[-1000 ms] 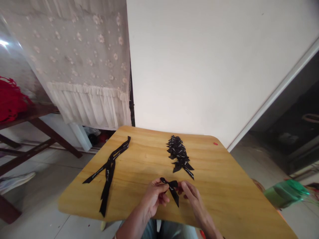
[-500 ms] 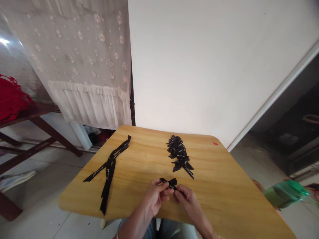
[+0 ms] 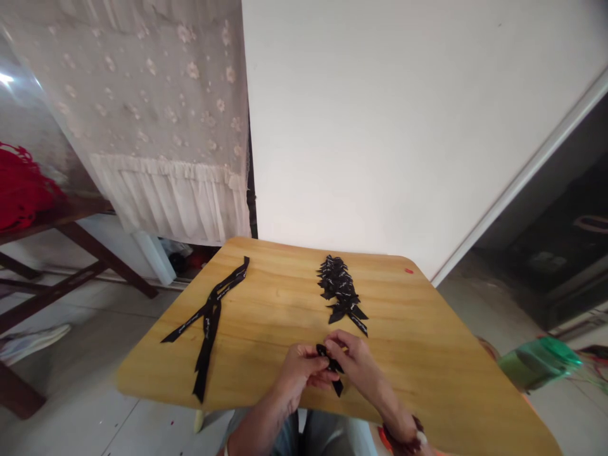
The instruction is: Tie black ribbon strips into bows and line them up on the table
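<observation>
Near the front edge of the table, my left hand [image 3: 304,368] pinches a black ribbon bow [image 3: 337,385] with thumb and fingers. From the other side my right hand [image 3: 350,356] closes on the upper right part of the same bow, its fingers partly hiding it. One ribbon tail hangs down below the two hands. Just beyond them lies a row of black bows [image 3: 338,282] with white lettering, overlapping one another. To the left, several loose black ribbon strips [image 3: 211,310] with white lettering lie crossed on the tabletop.
The wooden table [image 3: 270,304] stands against a white wall [image 3: 356,126]. A small red piece [image 3: 408,271] lies near its far right corner. A green translucent container [image 3: 541,364] is beyond the right edge. At left, red material [image 3: 23,187] rests on a dark wooden stand [image 3: 80,212].
My right hand has moved up and over the bow, from its lower right side to its top. The bow has turned, and a tail now points downward.
</observation>
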A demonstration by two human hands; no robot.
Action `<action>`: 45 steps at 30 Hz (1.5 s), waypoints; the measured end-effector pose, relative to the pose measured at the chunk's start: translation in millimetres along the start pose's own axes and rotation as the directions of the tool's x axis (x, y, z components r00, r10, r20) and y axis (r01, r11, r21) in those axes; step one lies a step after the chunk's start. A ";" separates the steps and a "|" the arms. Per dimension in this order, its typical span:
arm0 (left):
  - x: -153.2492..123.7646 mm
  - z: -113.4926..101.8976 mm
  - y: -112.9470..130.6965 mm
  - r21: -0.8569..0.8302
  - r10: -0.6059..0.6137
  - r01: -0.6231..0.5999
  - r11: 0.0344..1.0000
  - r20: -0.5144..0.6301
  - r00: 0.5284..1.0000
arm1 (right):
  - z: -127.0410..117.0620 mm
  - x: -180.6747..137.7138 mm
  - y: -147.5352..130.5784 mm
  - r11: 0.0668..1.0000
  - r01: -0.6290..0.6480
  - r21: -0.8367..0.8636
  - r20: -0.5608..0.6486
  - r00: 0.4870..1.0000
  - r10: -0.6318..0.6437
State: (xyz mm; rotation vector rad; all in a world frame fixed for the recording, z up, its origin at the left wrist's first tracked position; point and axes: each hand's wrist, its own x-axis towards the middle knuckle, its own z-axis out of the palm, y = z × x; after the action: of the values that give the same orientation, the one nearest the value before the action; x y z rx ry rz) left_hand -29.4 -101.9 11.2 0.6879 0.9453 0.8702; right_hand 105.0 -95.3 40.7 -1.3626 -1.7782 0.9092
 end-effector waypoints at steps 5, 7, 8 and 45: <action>-2.3 -0.6 1.2 0.082 -0.010 0.006 0.997 0.046 0.999 | 13.3 2.4 -6.2 0.994 -0.021 -0.104 0.054 0.998 0.027; -3.1 -0.7 1.9 0.096 -0.020 0.016 0.995 0.046 0.999 | 14.7 2.4 -5.9 0.987 -0.022 -0.160 0.052 0.998 0.031; -3.3 -0.6 2.1 0.099 -0.026 0.021 0.995 0.045 0.999 | 14.6 2.2 -5.7 0.984 -0.013 -0.180 0.055 0.998 0.023; -3.0 -6.2 19.1 -0.213 0.018 -0.037 0.976 -0.089 0.996 | 6.6 -12.1 4.0 0.994 -0.085 0.074 -0.128 0.987 0.094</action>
State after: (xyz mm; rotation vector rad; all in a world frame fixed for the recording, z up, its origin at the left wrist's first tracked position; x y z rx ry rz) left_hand -42.0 -94.4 25.3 0.4815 0.9048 1.0167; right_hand 103.6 -107.0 32.6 -1.4341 -1.5840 0.8985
